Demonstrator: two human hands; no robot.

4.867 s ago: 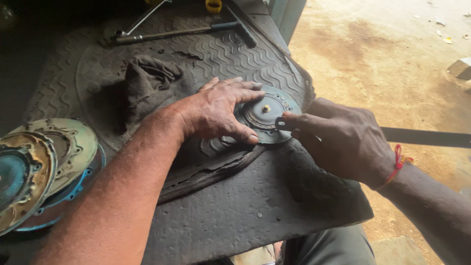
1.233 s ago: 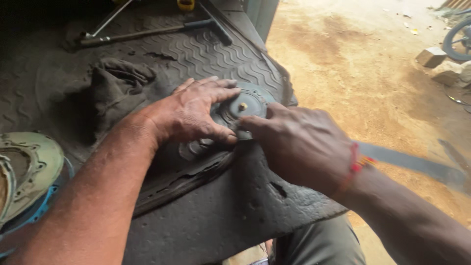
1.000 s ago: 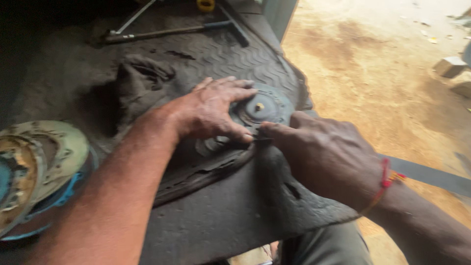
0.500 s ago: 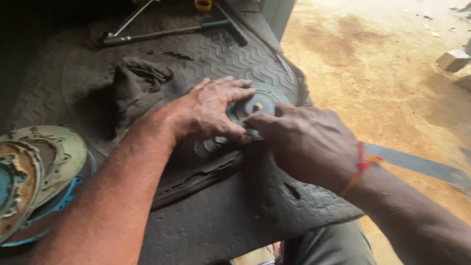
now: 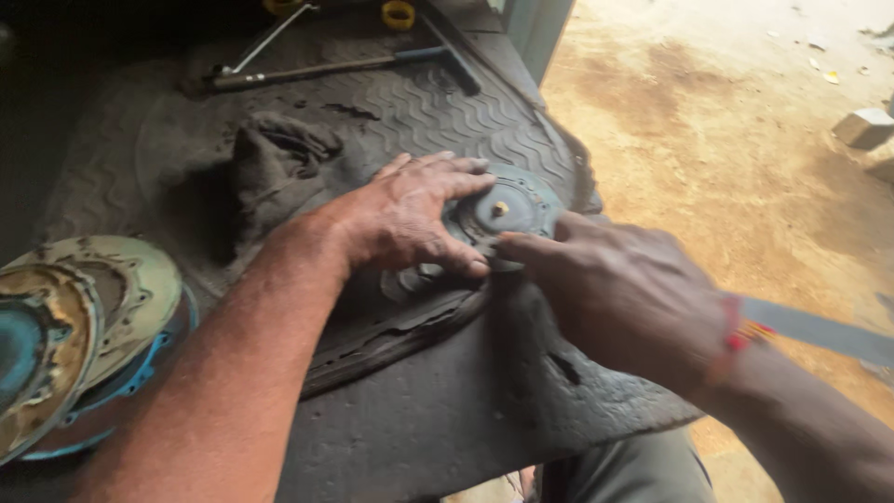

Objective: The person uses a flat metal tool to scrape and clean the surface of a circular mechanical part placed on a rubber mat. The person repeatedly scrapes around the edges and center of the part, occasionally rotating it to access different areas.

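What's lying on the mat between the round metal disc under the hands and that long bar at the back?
In the head view, only bare wavy-ribbed rubber mat separates the disc from the long bar; a crumpled dark rag sits off to the left.

Left hand (image 5: 410,219) and forearm showing bare, no sleeve, no glove, no ring visible. Right hand (image 5: 624,293) also showing bare, ungloved; wearing red thread bracelet (image 5: 740,335) at wrist, small yellow bit showing on it. Grey-green trousers (image 5: 633,470) showing below right hand, at bottom edge.
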